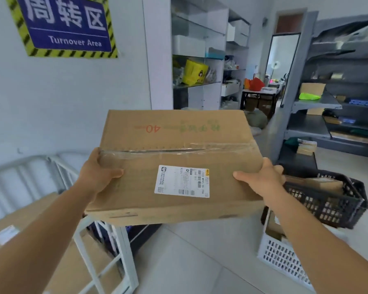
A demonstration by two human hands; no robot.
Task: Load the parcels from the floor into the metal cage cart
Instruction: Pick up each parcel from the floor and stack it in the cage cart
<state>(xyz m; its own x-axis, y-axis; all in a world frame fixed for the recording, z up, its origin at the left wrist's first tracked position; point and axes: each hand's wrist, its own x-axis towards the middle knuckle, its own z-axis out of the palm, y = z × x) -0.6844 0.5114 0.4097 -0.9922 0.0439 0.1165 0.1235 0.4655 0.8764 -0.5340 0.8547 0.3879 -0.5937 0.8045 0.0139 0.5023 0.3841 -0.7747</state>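
A large flat cardboard parcel (174,145) with clear tape and a white shipping label hangs in the air at chest height in front of me. My left hand (100,172) grips its left edge, thumb on top. My right hand (261,177) grips its right edge, thumb on top as well. The white metal cage cart (106,247) stands below and to the left, its near wall under the parcel's left corner. Inside the cart lies another brown parcel (30,215) with a white label.
A black plastic crate (336,206) with cardboard items and a white perforated crate (285,255) stand on the tiled floor at the right. Grey shelving (338,102) fills the right side, white shelves (200,60) the middle back. A blue Turnover Area sign (68,24) hangs on the wall.
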